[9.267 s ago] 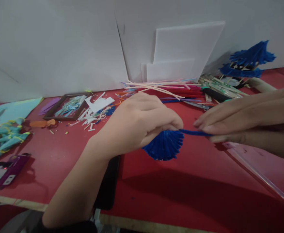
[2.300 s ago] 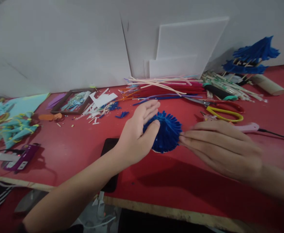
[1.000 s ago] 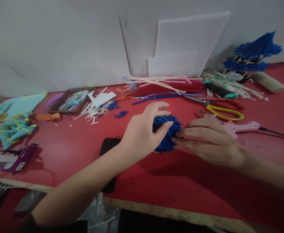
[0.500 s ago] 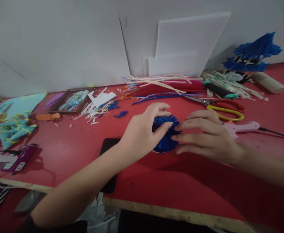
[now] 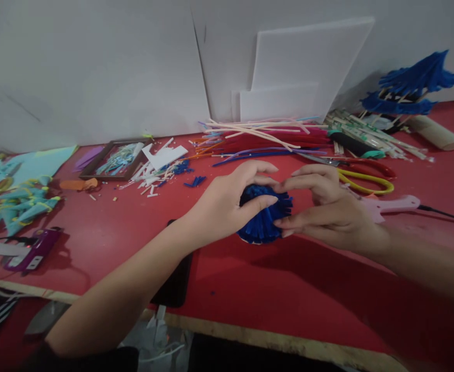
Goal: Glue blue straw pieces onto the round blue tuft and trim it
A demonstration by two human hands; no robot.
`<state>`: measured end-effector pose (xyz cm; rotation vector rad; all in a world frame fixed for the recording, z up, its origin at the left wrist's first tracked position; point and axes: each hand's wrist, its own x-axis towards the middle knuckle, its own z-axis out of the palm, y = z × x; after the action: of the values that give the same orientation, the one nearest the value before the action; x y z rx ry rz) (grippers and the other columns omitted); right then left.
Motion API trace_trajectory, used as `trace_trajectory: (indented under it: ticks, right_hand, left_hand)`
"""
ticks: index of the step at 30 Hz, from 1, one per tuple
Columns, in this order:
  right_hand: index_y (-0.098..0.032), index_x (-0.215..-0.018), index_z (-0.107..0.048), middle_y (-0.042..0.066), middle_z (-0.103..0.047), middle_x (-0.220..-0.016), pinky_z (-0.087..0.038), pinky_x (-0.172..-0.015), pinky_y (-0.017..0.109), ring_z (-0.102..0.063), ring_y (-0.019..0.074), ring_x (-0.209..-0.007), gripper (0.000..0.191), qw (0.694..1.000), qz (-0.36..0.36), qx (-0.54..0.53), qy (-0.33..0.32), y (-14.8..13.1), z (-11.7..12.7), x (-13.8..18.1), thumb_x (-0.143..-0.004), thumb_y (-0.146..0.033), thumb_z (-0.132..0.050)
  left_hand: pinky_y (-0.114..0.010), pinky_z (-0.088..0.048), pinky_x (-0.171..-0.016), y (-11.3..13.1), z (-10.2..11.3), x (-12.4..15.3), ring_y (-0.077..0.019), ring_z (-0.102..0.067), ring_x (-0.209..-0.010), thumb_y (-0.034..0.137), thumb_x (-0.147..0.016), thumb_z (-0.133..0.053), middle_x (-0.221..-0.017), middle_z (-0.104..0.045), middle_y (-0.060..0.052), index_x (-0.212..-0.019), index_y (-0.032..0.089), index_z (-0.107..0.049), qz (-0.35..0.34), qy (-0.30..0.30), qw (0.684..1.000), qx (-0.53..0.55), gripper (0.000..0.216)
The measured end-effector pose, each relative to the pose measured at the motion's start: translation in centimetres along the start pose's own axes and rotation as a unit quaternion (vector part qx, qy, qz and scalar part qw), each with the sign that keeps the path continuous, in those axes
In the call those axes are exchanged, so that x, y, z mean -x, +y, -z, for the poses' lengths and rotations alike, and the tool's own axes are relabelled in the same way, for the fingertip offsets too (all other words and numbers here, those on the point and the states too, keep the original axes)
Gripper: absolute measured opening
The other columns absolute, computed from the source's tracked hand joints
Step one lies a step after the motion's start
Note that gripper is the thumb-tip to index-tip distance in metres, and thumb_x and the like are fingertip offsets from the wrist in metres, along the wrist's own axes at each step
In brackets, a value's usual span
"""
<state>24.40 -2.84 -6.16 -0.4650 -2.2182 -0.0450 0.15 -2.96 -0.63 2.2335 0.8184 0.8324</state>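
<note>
A round blue fringed pompom (image 5: 265,221) rests on the red table (image 5: 273,289) in the middle of the view. My left hand (image 5: 227,204) curls over its left side, thumb and fingers pressed around it. From the right, my right hand (image 5: 328,209) closes on the same pompom, its fingertips touching the fringe and meeting my left fingers on top. Both hands cup it between them.
Red-and-yellow scissors (image 5: 362,178) and a pink glue gun (image 5: 390,205) lie just right of my hands. Coloured strips (image 5: 266,142) line the wall, with blue fringed pieces (image 5: 409,88) at the far right. A black phone (image 5: 175,281) lies under my left forearm. Paper scraps (image 5: 153,173) sit to the left.
Both hands have closed further round the blue pompom. My right hand has lifted from flat on the table and now curls over the pompom's top and right side.
</note>
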Motion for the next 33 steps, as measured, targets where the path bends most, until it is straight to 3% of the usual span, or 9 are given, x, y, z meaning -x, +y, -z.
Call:
trace_trajectory:
  ticks: [7, 14, 25, 29, 33]
  right_hand:
    - [-0.042, -0.108, -0.078, 0.002, -0.058, -0.136, -0.046, -0.108, 0.048, -0.046, 0.0239, -0.131, 0.019, 1.000, 0.015, 0.018, 0.018, 0.1, -1.2, 0.7, -0.090, -0.044, -0.072]
    - [-0.049, -0.107, -0.078, -0.001, -0.055, -0.141, -0.044, -0.112, 0.052, -0.044, 0.0261, -0.134, 0.021, 1.000, 0.001, 0.018, 0.013, 0.8, -1.3, 0.5, -0.094, -0.036, -0.069]
    - [-0.042, -0.100, -0.080, -0.003, -0.047, -0.152, -0.035, -0.119, 0.055, -0.037, 0.0283, -0.142, 0.015, 1.000, -0.016, -0.007, 0.002, 0.7, -1.0, 0.3, -0.093, -0.031, -0.071]
    - [-0.039, -0.104, -0.077, -0.001, -0.045, -0.154, -0.035, -0.118, 0.055, -0.038, 0.0277, -0.143, 0.014, 1.000, -0.007, -0.012, 0.001, 0.3, -0.9, 0.3, -0.094, -0.043, -0.069]
    - [-0.031, -0.119, -0.071, 0.009, -0.055, -0.141, -0.042, -0.112, 0.056, -0.051, 0.0287, -0.130, 0.043, 0.999, 0.009, 0.021, 0.031, -0.1, -0.2, 0.6, -0.092, -0.064, -0.061]
  left_hand:
    - [-0.032, -0.057, -0.102, 0.0, 0.3, -0.1, -0.0235, -0.072, -0.124, 0.022, -0.098, -0.063, -0.126, -0.073, -0.011, -0.127, 0.019, -0.055, -0.002, -0.014, 1.000, -0.007, 0.031]
    - [-0.031, -0.055, -0.104, -0.1, 0.3, -0.2, -0.0204, -0.071, -0.123, 0.019, -0.098, -0.060, -0.129, -0.072, -0.011, -0.124, 0.018, -0.054, -0.015, -0.023, 1.000, 0.015, 0.026]
    - [-0.036, -0.055, -0.104, 0.2, 0.3, -0.2, -0.0218, -0.072, -0.122, 0.019, -0.097, -0.060, -0.124, -0.074, -0.010, -0.131, 0.020, -0.047, 0.017, -0.029, 0.999, 0.027, 0.036]
    - [-0.036, -0.055, -0.104, 0.2, 0.2, -0.1, -0.0223, -0.072, -0.122, 0.020, -0.097, -0.060, -0.124, -0.075, -0.010, -0.130, 0.020, -0.048, 0.012, -0.025, 0.999, 0.023, 0.035]
    - [-0.037, -0.054, -0.106, 0.0, 0.2, 0.0, -0.0232, -0.071, -0.125, 0.023, -0.099, -0.059, -0.127, -0.075, -0.011, -0.131, 0.021, -0.049, 0.012, -0.026, 0.999, 0.019, 0.034]
